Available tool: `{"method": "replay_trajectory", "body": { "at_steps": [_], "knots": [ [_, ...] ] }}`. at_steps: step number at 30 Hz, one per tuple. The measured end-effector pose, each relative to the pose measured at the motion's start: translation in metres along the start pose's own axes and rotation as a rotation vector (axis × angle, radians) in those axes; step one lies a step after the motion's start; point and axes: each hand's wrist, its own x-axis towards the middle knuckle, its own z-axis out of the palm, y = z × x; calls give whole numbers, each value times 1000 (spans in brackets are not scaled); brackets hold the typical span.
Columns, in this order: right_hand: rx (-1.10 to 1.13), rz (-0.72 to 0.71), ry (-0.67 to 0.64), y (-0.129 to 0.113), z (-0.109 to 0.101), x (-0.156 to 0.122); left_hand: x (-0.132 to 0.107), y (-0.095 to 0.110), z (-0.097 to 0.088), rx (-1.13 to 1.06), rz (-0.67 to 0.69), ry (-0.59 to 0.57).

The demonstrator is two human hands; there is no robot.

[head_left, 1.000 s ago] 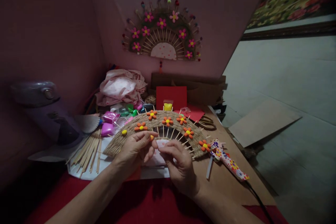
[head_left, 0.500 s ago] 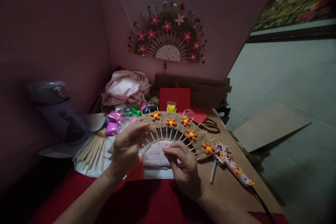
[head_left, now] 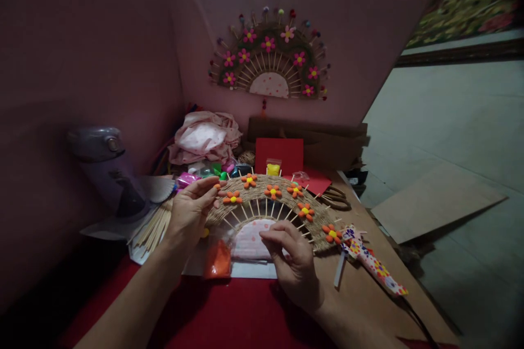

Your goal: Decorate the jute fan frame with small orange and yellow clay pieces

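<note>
A half-round twine-wrapped fan (head_left: 262, 188) with thin sticks and orange clay flowers (head_left: 273, 191) lies in front of me. Its inner half-circle is pink patterned cloth (head_left: 249, 240). By the fan's left side, my left hand (head_left: 191, 215) is raised, its fingertips closed on a small orange clay piece (head_left: 217, 186). My right hand (head_left: 295, 267) hovers over the lower middle of the fan, fingers curled towards the thumb; what they hold, if anything, is hidden. Between the hands lies a clear bag of orange clay (head_left: 218, 259).
A glue gun (head_left: 374, 264) in flowered wrap lies on the right, its cord trailing forward. To the left are wooden sticks (head_left: 153, 229) and a lidded flask (head_left: 110, 174). Crumpled cloth (head_left: 204, 136) and red card (head_left: 279, 154) lie behind. A finished fan (head_left: 270, 60) hangs on the panel.
My left hand has moved left off the fan, uncovering another orange flower and the orange clay bag. My right hand keeps nearly the same pose. The whole view has shifted slightly.
</note>
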Motion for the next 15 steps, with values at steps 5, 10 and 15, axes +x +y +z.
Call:
{"method": "replay_trajectory", "body": {
  "at_steps": [5, 10, 15],
  "knots": [
    [14, -6, -12, 2, 1, -2, -2, 1, 3, -49, -93, 13],
    [14, -12, -20, 2, 1, -2, -4, 0, 3, -23, -93, 7],
    [11, -20, -26, 0, 0, -1, -5, -2, 2, -21, -99, -56]
  ]
}}
